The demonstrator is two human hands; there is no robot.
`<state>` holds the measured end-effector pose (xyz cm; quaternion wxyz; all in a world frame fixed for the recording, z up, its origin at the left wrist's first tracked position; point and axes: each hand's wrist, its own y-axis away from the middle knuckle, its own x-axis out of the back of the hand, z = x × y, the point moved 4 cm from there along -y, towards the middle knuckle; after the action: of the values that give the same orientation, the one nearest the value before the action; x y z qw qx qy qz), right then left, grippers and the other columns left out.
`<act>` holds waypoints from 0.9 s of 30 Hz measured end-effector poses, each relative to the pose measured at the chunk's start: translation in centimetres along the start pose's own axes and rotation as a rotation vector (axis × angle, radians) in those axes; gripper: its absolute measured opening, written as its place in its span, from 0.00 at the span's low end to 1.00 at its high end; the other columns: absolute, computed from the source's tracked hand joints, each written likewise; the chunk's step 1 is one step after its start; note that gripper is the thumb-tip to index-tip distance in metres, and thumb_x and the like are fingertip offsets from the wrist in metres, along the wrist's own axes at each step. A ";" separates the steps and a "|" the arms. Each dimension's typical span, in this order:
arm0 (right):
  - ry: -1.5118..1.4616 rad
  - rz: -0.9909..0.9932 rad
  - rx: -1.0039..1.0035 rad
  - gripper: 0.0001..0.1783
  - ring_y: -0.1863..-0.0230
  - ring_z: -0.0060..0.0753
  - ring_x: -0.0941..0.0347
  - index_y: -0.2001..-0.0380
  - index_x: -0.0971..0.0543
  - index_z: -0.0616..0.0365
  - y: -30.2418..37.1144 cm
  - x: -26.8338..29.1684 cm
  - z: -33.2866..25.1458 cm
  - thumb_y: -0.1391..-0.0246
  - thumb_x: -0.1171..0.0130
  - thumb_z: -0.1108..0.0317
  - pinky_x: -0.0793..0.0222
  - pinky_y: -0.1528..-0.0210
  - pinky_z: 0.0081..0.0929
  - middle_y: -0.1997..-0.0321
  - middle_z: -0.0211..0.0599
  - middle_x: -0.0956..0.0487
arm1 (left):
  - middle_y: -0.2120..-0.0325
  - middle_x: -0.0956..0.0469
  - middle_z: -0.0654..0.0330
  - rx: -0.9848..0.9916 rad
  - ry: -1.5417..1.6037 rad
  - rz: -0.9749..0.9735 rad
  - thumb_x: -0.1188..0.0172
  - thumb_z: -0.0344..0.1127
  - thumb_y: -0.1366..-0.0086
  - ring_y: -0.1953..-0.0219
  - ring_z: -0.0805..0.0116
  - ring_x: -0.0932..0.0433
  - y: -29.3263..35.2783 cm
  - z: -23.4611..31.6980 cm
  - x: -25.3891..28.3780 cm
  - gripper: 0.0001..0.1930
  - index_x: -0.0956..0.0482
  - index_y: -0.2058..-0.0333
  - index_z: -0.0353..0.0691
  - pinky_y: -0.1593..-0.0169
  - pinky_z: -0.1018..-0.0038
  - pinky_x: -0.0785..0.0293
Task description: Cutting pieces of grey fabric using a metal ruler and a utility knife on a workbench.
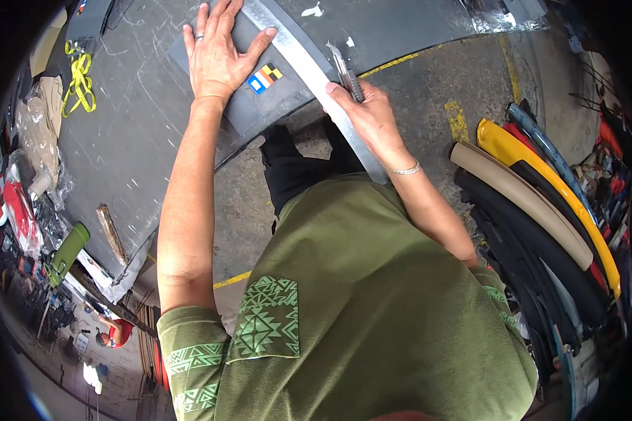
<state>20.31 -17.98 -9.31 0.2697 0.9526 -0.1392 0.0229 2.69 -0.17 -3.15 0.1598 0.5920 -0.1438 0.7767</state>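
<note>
My left hand [218, 64] lies flat with fingers spread on a dark grey sheet [244, 118], its thumb reaching onto a long metal ruler [303, 62]. The ruler runs slantwise across the sheet and extends past the table edge toward my body. A small colourful patch or label [265, 78] is on the sheet beside my left wrist. In my right hand [373, 121] is a utility knife [347, 73], its blade pointing away from me. The right thumb rests on the ruler; the fingers under it are partly hidden.
The dark worktable [130, 98] bears a yellow strap [79, 84] and a piece of wood [111, 231] on the left. Plastic-wrapped goods [31, 140] crowd the left side. Rolls of material, including a yellow roll [555, 186], stand at right. Another person [116, 333] is far off, lower left.
</note>
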 end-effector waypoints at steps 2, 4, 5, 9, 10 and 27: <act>0.057 0.020 -0.007 0.20 0.73 0.17 0.31 0.64 0.16 0.63 0.2 0.2 -0.9 0.40 0.33 0.53 0.31 0.69 0.23 0.77 0.26 0.22 | 0.32 0.33 0.47 -0.002 0.003 0.002 0.31 0.57 0.42 0.26 0.42 0.45 0.0 -0.1 -0.1 0.42 0.30 0.36 0.37 0.24 0.45 0.56; 0.017 0.013 -0.045 0.18 0.71 0.13 0.41 0.71 0.19 0.60 0.3 0.2 -1.1 0.40 0.30 0.55 0.43 0.70 0.20 0.76 0.16 0.31 | 0.32 0.33 0.47 -0.003 0.006 0.005 0.30 0.57 0.43 0.26 0.42 0.44 0.0 -0.1 0.0 0.42 0.30 0.36 0.38 0.24 0.45 0.56; 0.017 0.012 -0.047 0.18 0.71 0.13 0.41 0.71 0.19 0.60 0.3 0.2 -1.0 0.40 0.30 0.55 0.43 0.70 0.20 0.76 0.16 0.31 | 0.32 0.33 0.47 -0.001 0.010 0.003 0.30 0.56 0.43 0.26 0.42 0.44 0.0 0.1 0.1 0.42 0.30 0.36 0.38 0.24 0.45 0.56; -0.018 0.004 -0.024 0.17 0.71 0.13 0.39 0.70 0.18 0.60 0.1 0.3 -0.5 0.40 0.30 0.56 0.42 0.70 0.20 0.76 0.16 0.30 | 0.33 0.33 0.48 0.000 0.033 0.002 0.29 0.57 0.44 0.26 0.42 0.44 -0.1 0.1 0.0 0.42 0.29 0.36 0.38 0.24 0.45 0.57; -0.027 -0.006 -0.026 0.17 0.71 0.13 0.39 0.69 0.18 0.60 0.1 0.3 -0.4 0.40 0.30 0.56 0.41 0.70 0.19 0.76 0.16 0.30 | 0.33 0.33 0.48 0.001 0.034 0.001 0.29 0.57 0.44 0.26 0.42 0.44 0.0 0.1 0.1 0.42 0.29 0.36 0.38 0.24 0.45 0.57; 0.025 -0.003 0.015 0.17 0.74 0.13 0.37 0.68 0.17 0.61 0.0 0.3 -0.2 0.41 0.31 0.55 0.39 0.72 0.21 0.78 0.18 0.28 | 0.33 0.32 0.48 0.012 0.065 0.014 0.26 0.54 0.47 0.26 0.42 0.45 0.1 0.1 0.1 0.42 0.29 0.37 0.39 0.24 0.44 0.59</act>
<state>20.60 -17.93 -9.11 0.2644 0.9544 -0.1341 0.0355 2.71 -0.24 -3.08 0.1553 0.5662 -0.1379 0.7977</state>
